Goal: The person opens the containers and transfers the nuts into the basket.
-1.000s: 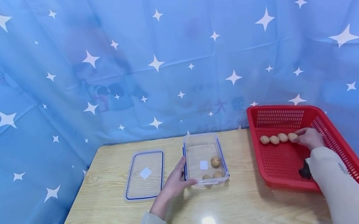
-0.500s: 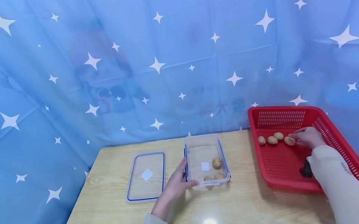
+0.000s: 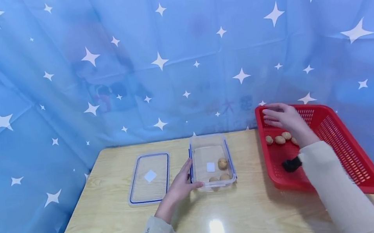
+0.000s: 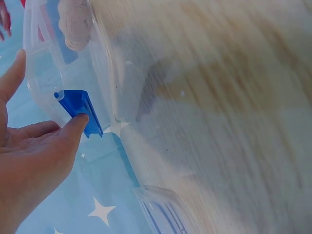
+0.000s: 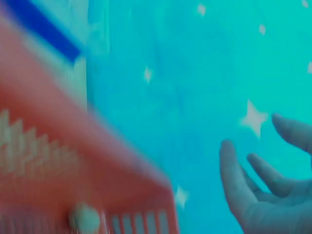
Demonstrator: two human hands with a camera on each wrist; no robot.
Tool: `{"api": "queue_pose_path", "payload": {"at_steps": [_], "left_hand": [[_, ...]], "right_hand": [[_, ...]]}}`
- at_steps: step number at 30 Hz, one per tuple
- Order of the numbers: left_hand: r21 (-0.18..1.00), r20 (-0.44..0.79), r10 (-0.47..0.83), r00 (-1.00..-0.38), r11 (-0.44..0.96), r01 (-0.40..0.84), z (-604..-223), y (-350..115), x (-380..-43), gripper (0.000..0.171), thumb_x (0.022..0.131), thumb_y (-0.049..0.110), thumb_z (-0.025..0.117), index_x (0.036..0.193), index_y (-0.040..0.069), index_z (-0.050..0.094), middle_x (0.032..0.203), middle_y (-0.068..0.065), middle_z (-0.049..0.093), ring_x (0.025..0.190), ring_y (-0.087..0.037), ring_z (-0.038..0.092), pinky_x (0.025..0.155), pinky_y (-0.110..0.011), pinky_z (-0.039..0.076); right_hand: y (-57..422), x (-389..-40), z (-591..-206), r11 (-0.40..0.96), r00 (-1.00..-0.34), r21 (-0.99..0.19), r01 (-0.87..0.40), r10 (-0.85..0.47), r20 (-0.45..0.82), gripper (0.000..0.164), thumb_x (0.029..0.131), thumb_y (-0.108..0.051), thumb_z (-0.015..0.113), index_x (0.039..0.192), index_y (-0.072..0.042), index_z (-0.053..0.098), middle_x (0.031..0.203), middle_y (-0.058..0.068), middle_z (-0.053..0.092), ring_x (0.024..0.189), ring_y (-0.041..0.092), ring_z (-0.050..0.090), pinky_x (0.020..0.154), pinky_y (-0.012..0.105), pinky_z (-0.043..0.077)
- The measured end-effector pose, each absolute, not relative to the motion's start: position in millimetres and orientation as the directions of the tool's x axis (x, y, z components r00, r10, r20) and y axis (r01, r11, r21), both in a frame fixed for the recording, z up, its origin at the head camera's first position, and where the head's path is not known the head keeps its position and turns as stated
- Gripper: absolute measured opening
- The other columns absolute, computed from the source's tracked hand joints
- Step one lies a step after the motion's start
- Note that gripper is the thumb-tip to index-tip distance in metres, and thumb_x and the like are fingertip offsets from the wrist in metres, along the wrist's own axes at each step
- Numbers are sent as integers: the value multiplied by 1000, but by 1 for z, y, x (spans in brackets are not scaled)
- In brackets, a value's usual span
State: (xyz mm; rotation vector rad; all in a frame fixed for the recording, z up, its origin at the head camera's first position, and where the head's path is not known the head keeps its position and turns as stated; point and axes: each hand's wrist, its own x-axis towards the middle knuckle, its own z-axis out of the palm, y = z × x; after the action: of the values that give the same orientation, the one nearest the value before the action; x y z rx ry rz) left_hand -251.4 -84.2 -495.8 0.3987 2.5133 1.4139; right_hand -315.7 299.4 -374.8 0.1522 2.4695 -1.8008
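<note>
My left hand rests against the left side of a clear plastic food container, its thumb at the front corner. In the left wrist view a fingertip touches the blue side latch. Three walnuts lie in the container's right and front part. My right hand is raised over the back left of a red plastic basket, fingers spread with nothing between them. Several walnuts lie on the basket floor, one partly hidden by the right forearm.
A clear lid with a blue seal lies on the wooden table, left of the container. A blue curtain with white stars hangs behind the table and along its left. A black device sits at my right wrist.
My right hand has left the walnuts and moved up and left, towards the basket's back left rim. The walnuts shifted apart from their row. The left hand stays at the container.
</note>
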Motion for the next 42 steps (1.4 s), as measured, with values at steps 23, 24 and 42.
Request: {"api": "queue_pose_path", "payload": {"at_steps": [23, 24, 42], "left_hand": [[832, -58, 353, -934, 534, 150, -494, -85, -252, 93, 89, 26, 75, 160, 8, 17, 168, -15, 11, 150, -43, 25, 122, -61, 24], [830, -57, 352, -934, 537, 151, -494, -85, -252, 94, 88, 26, 75, 160, 8, 17, 168, -15, 11, 150, -43, 25, 122, -61, 24], [839, -52, 363, -930, 521, 157, -495, -85, -253, 95, 88, 26, 76, 160, 6, 16, 168, -15, 12, 147, -44, 32, 122, -56, 28]], "right_hand": [[131, -307, -457, 370, -911, -929, -6, -385, -147, 50, 104, -31, 51, 145, -2, 47, 149, 22, 49, 140, 42, 42, 120, 61, 31], [129, -307, -459, 389, -906, -921, -16, -394, -151, 50, 104, -30, 51, 144, -1, 47, 148, 23, 49, 140, 42, 43, 119, 61, 32], [103, -297, -501, 526, -899, -844, -100, -411, -150, 45, 87, -12, 73, 130, 0, 63, 126, 17, 67, 110, 26, 64, 92, 39, 56]]}}
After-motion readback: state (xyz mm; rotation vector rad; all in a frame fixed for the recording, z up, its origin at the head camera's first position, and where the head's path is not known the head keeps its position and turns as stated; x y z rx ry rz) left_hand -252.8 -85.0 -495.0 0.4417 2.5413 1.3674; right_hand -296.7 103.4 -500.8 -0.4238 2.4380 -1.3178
